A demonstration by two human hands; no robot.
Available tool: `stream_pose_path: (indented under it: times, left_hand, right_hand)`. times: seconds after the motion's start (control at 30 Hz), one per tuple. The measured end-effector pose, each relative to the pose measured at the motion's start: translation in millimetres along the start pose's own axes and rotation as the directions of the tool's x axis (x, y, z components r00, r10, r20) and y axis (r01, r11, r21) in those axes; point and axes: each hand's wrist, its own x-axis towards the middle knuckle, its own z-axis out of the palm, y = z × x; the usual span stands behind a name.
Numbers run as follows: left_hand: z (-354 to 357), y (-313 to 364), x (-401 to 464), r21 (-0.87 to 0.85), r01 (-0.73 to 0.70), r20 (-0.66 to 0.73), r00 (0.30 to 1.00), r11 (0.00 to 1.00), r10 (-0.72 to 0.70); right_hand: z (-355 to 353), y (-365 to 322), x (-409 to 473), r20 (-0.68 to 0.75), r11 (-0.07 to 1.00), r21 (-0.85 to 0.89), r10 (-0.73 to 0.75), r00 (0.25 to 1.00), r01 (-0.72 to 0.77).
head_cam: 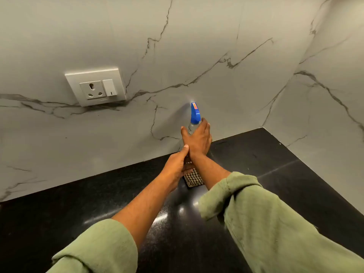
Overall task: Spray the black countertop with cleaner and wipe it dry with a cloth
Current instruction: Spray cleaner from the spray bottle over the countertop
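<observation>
A clear spray bottle with a blue trigger head stands near the back wall on the black countertop. My right hand grips its neck from behind, fingers wrapped round it. A folded checked cloth lies on the counter just in front of the bottle. My left hand holds the cloth's far end, thumb raised against my right wrist. The bottle's body is hidden behind my hands.
A white marble wall runs along the back and meets a side wall in the corner at the right. A white socket and switch plate sits on the back wall at left. Ceiling light glints off the counter near my arms.
</observation>
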Motion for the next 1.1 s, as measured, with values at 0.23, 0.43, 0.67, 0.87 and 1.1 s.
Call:
stream_pose_path:
  times: [0.23, 0.43, 0.67, 0.87, 1.1]
  left_hand:
    - [-6, -2, 14, -0.085, 0.041, -0.022, 0.999, 0.996, -0.043]
    - [-7, -2, 7, -0.13, 0.049, -0.022, 0.998, 0.99, -0.053]
    - [-11, 3, -34, -0.191, 0.004, -0.002, 1.0, 0.982, -0.005]
    - [-37, 6, -100, -0.29, -0.114, -0.05, 0.993, 0.95, 0.104]
    - [-92, -21, -184, -0.3, -0.166, -0.193, 0.975, 0.939, 0.111]
  right_hand:
    - [22, 1, 23, -0.022, 0.967, 0.236, 0.103, 0.994, -0.095]
    - [28, 2, 16, -0.09, 0.957, 0.288, 0.062, 0.994, -0.034]
    - [5, -26, -7, -0.212, 0.933, 0.317, -0.102, 0.972, 0.167]
    - [-13, -82, -54, -0.219, 0.885, 0.38, -0.196, 0.956, 0.269]
    - [0, -113, -154, 0.045, 0.848, 0.527, -0.092, 0.995, 0.055]
